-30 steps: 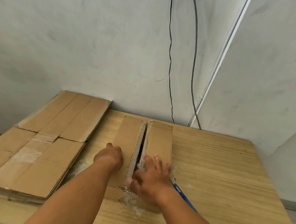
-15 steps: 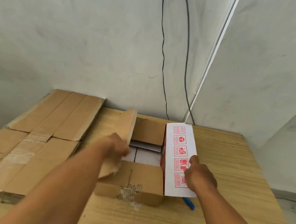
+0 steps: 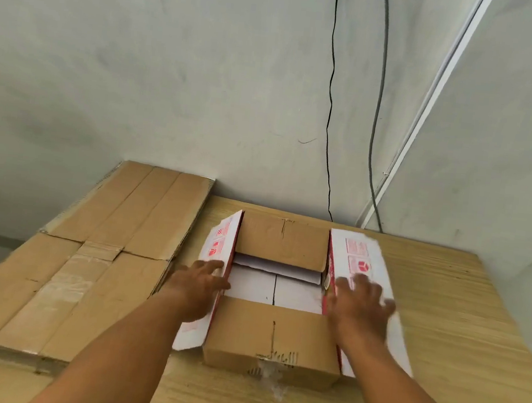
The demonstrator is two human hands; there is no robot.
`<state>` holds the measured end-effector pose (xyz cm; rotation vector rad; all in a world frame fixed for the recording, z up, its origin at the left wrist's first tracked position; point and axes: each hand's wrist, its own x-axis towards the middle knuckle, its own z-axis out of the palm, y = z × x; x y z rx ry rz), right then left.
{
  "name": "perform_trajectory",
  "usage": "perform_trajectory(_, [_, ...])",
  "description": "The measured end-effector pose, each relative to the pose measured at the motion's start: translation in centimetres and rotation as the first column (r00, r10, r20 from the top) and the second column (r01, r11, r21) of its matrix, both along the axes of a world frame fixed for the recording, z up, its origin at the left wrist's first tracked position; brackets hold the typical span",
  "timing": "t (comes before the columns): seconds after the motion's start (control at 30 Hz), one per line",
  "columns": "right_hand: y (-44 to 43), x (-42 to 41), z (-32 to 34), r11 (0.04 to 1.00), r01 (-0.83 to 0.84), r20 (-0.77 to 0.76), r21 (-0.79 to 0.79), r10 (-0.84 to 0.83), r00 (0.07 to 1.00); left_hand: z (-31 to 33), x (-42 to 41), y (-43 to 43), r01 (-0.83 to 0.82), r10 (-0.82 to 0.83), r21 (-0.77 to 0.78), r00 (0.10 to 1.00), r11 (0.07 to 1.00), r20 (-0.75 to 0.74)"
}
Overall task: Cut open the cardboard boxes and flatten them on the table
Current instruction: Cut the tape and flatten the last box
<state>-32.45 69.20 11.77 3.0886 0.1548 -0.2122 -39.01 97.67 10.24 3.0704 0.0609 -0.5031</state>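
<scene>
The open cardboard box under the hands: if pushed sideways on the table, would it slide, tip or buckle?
Probably slides rather than tips: the box sits low and wide on the wooden table. Likely light, since only its white bottom shows inside. Its side flaps look bendy at the creases, splayed outward under the left hand and right hand.

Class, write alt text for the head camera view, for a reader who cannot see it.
A person's left hand and right hand press on the spread white side flaps of an open cardboard box on a wooden table. Flattened cardboard lies to its left.
</scene>
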Motion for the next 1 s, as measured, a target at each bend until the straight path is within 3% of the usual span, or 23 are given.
perform_trajectory(0.07, [2.9,-0.1,0.3,0.961,-0.27,-0.076,0.051,0.273,0.959,0.8,1.3,0.4,-0.019,0.009,-0.114,0.996,0.993,-0.088])
perform_trajectory(0.13, [5.5,-0.6,-0.5,0.932,-0.358,-0.325,0.064,0.359,0.875,1.6,3.1,1.0,-0.035,0.008,-0.15,0.984,0.988,-0.18])
perform_trajectory(0.2, [6.4,-0.6,-1.2,0.95,-0.299,-0.478,0.088,0.304,0.824,2.4,5.1,1.7,-0.073,0.021,-0.187,0.963,0.98,-0.268])
perform_trajectory(0.23, [6.5,-0.4,-0.8,0.959,-0.265,-0.475,0.102,0.281,0.834,2.8,6.0,1.9,-0.1,0.04,-0.2,0.959,0.975,-0.282])
perform_trajectory(0.3, [6.7,0.5,1.1,0.966,-0.224,-0.382,0.126,0.256,0.888,3.1,7.8,2.0,-0.101,0.061,-0.185,0.976,0.978,-0.211])
perform_trajectory(0.37, [6.7,1.6,4.6,0.963,-0.128,-0.402,0.236,0.216,0.89,3.0,9.4,1.8,-0.131,0.111,-0.18,0.987,0.975,-0.119])
perform_trajectory(0.43, [6.2,2.3,8.1,0.957,-0.021,-0.595,0.29,0.198,0.779,2.8,10.9,1.7,-0.138,0.116,-0.15,0.983,0.979,-0.142])
perform_trajectory(0.5, [5.8,2.2,9.9,0.961,0.035,-0.769,0.276,0.198,0.607,2.4,12.5,1.6,-0.128,0.108,-0.075,0.966,0.989,-0.234])
perform_trajectory(0.57, [5.9,1.4,9.7,0.975,-0.052,-0.837,0.217,0.213,0.505,2.5,13.5,1.0,-0.114,0.103,-0.018,0.951,0.993,-0.293])
perform_trajectory(0.7, [7.3,-1.2,5.2,0.939,-0.341,-0.898,0.043,0.186,0.4,2.9,14.4,-0.4,-0.069,0.092,0.083,0.945,0.994,-0.313])
perform_trajectory(0.77, [7.5,-2.2,2.9,0.915,-0.403,-0.897,0.031,0.203,0.392,2.8,14.6,-0.9,0.003,0.035,0.123,0.951,0.992,-0.307])
perform_trajectory(0.87, [7.1,-2.8,1.0,0.937,-0.343,-0.855,0.068,0.232,0.464,2.5,14.8,-1.9,0.054,-0.019,0.131,0.966,0.99,-0.258])
perform_trajectory(1.0, [7.5,-2.7,0.5,0.937,-0.34,-0.846,0.077,0.242,0.475,1.8,14.5,-4.5,0.094,-0.091,-0.003,0.953,0.996,-0.288])
